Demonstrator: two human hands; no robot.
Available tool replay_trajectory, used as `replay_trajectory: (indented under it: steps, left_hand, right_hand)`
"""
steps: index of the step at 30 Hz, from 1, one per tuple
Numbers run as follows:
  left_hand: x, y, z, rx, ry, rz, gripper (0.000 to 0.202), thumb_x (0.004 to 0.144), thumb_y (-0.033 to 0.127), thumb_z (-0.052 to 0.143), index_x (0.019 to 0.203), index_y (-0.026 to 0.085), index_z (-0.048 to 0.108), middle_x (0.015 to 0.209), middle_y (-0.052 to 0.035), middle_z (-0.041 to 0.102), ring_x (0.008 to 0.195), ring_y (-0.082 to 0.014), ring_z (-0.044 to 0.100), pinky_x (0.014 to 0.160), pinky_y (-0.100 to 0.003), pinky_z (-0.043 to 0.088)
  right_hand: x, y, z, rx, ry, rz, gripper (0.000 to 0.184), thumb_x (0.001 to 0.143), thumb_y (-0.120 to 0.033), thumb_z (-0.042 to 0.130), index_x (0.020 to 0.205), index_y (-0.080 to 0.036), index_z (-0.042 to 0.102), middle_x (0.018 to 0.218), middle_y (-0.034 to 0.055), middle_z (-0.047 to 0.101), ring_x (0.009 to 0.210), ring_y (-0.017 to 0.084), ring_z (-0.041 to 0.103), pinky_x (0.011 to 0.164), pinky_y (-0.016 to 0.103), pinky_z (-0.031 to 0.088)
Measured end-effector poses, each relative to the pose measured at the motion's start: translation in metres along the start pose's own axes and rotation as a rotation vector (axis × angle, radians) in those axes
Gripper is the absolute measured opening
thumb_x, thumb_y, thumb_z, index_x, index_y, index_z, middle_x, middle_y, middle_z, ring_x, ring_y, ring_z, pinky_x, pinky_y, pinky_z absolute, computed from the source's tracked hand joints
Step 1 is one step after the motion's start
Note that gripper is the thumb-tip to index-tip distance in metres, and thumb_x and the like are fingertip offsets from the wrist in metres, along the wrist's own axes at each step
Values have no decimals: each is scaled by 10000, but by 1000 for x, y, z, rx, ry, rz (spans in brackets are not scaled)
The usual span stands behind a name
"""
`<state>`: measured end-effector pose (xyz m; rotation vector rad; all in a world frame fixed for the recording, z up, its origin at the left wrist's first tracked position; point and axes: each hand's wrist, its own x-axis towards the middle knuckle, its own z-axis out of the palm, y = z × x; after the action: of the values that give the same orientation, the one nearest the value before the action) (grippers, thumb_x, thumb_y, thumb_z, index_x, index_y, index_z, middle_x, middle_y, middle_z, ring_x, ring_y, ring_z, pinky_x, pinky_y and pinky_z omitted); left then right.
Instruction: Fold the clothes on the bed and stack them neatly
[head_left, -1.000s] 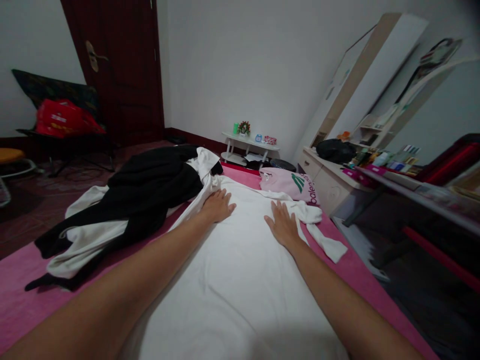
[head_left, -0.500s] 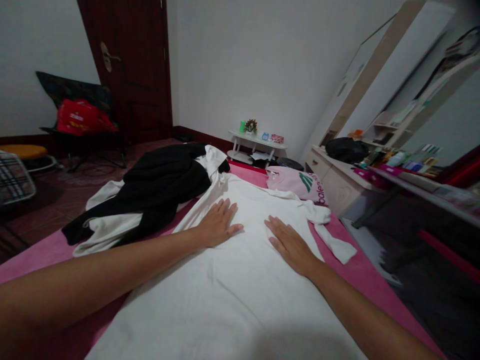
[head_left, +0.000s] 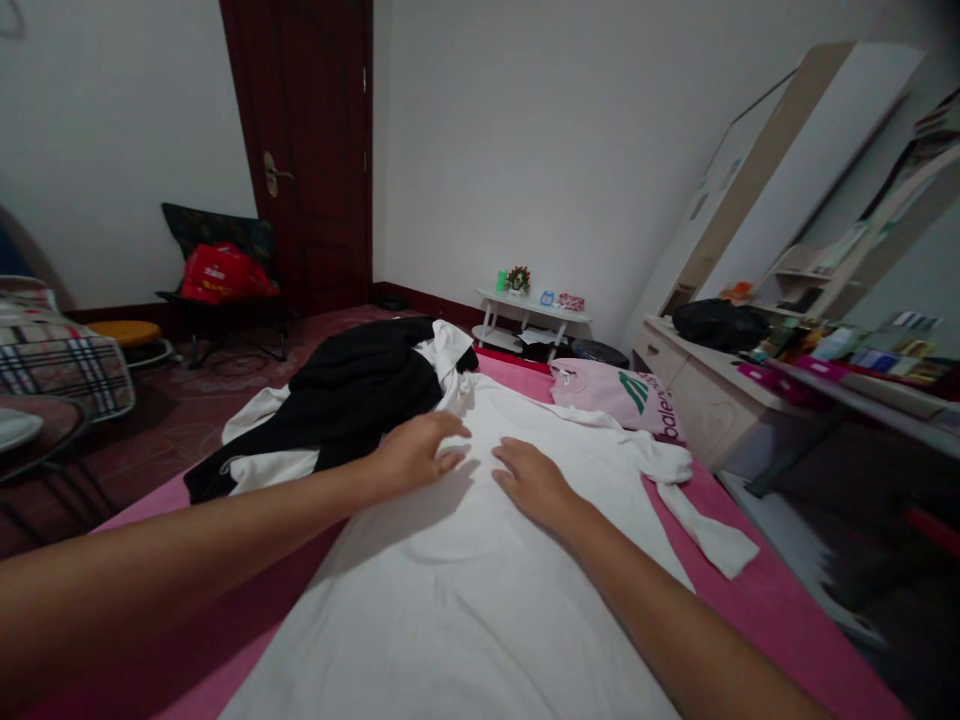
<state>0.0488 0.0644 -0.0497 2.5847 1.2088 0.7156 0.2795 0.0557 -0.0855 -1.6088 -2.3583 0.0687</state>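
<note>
A white long-sleeved shirt (head_left: pixel 480 590) lies spread over a pink surface, its right sleeve bent outward at the side. My left hand (head_left: pixel 420 450) hovers just above the shirt's left upper part, fingers apart and slightly curled, with a shadow under it. Close by on the right, my right hand (head_left: pixel 534 482) is over the middle of the shirt, fingers loosely bent and holding nothing; whether it touches the cloth I cannot tell. Beyond my left hand is a heap of black and white clothing (head_left: pixel 360 385). A pink printed garment (head_left: pixel 607 390) lies folded past the shirt's collar.
The pink bed cover (head_left: pixel 795 620) shows along both sides. A dresser (head_left: pixel 697 400) with a black bag (head_left: pixel 720 322) stands to the right. Ahead is a small white table (head_left: pixel 534 305). A chair with a red bag (head_left: pixel 221 272) sits near the door (head_left: pixel 311 130).
Both hands have drawn closer together, and their fingers have gone from flat and spread to bent. My left hand has lifted off the cloth. The view has turned slightly left.
</note>
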Motion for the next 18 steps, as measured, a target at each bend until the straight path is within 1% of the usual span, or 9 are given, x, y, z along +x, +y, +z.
replay_trajectory:
  steps: [1,3,5,7,9,11,13,15,18]
  left_hand:
    - [13,-7,-8,61,97,3,368,824,278,544,1170,202,644,1263,-84,599,1169,-238,543,1009,-362,434]
    - [44,-24,-23,169,238,-2,387,806,249,546,1180,210,637,1276,-74,580,1185,-242,519,997,-356,438]
    - [77,-39,-34,199,298,-68,357,808,244,530,1138,209,663,1220,-62,613,1160,-234,534,997,-338,432]
    - [107,-51,-38,170,271,-184,336,817,258,511,1093,185,688,1129,-65,658,1079,-222,584,964,-308,446]
    - [130,-57,-35,199,260,-252,360,830,320,507,1119,188,675,1136,-73,656,1070,-230,589,936,-307,454]
    - [144,-57,-27,317,255,-272,476,803,451,554,1196,190,622,1197,-107,620,1129,-274,550,933,-346,448]
    - [152,-54,-16,449,201,-312,660,726,554,628,1246,152,567,1197,-165,601,1152,-332,520,924,-399,441]
    - [158,-52,-8,518,123,-376,697,704,521,671,1238,90,550,1146,-209,608,1126,-360,529,902,-422,438]
    - [167,-55,-5,471,44,-441,551,738,375,670,1175,52,582,1167,-242,587,1161,-373,510,920,-434,411]
  right_hand:
    - [3,-3,12,12,39,-1,398,903,-241,470,1273,-131,566,1402,150,491,1322,224,425,1101,393,316]
    - [6,-6,28,31,96,20,394,909,-207,443,1281,-138,554,1410,153,478,1334,237,406,1112,455,289]
    - [6,-6,33,58,113,32,391,913,-212,438,1281,-146,553,1412,147,477,1339,244,399,1114,480,280]
    - [4,-4,32,88,110,25,383,912,-224,449,1269,-143,562,1405,143,486,1333,241,408,1121,471,277]
    - [3,-1,30,113,111,15,377,910,-230,460,1260,-139,568,1402,138,492,1328,237,415,1125,460,278]
    - [2,2,30,125,119,8,370,909,-237,467,1249,-137,576,1397,137,498,1322,236,421,1124,458,283]
    - [2,4,32,130,127,2,370,909,-244,469,1248,-142,577,1397,137,498,1322,237,421,1121,465,288]
    - [2,5,33,136,128,-5,370,908,-249,471,1249,-150,577,1399,137,495,1321,234,422,1121,469,287]
    - [1,7,32,148,117,-11,374,909,-253,474,1253,-147,575,1407,139,487,1328,237,415,1124,467,283]
